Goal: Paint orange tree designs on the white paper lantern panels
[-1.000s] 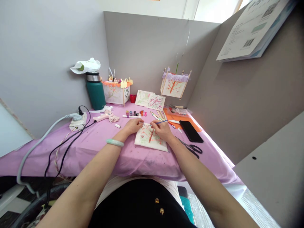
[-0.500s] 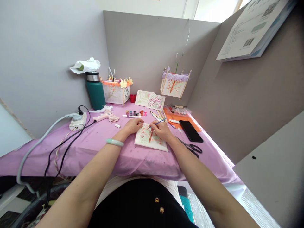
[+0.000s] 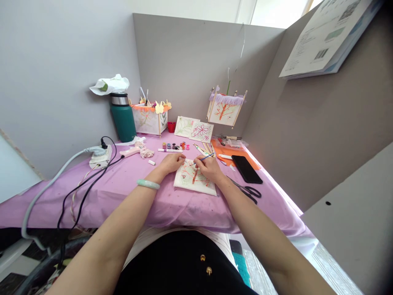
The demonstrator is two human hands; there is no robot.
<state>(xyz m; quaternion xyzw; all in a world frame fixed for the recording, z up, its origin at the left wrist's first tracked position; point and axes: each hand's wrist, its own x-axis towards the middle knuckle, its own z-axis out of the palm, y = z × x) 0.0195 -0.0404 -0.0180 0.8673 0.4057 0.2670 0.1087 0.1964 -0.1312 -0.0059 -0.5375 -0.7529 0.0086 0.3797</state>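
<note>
A white painted panel (image 3: 195,187) lies flat on the purple-covered bench (image 3: 123,192), directly in front of the person; it bears a red-orange tree among green marks. The right hand (image 3: 210,168) is over its upper right part, fingers clamped on a thin blue brush (image 3: 208,156) whose lower end points down at the panel; whether the tip touches the surface is too small to tell. The left hand (image 3: 172,162) rests at the panel's upper left corner, its fingers curled close together; whether they pinch the edge cannot be told. A pale green bangle (image 3: 148,184) circles the left wrist.

Just beyond the left hand lie a white marker (image 3: 170,150) and, behind it, a cluster of small paint pots (image 3: 176,146). A small white cap (image 3: 151,162) sits to the left of that hand. Right of the panel are black-handled scissors (image 3: 250,191), partly behind the right forearm, and a black phone (image 3: 247,169) overlapping an orange sheet (image 3: 221,150).

Farther back, two drawn cards (image 3: 202,132) lean near a red cup (image 3: 171,127), beside a decorated box (image 3: 147,121) and a green bottle (image 3: 123,121). A purple-fringed lantern (image 3: 225,112) is in front of the back partition (image 3: 190,61).
</note>
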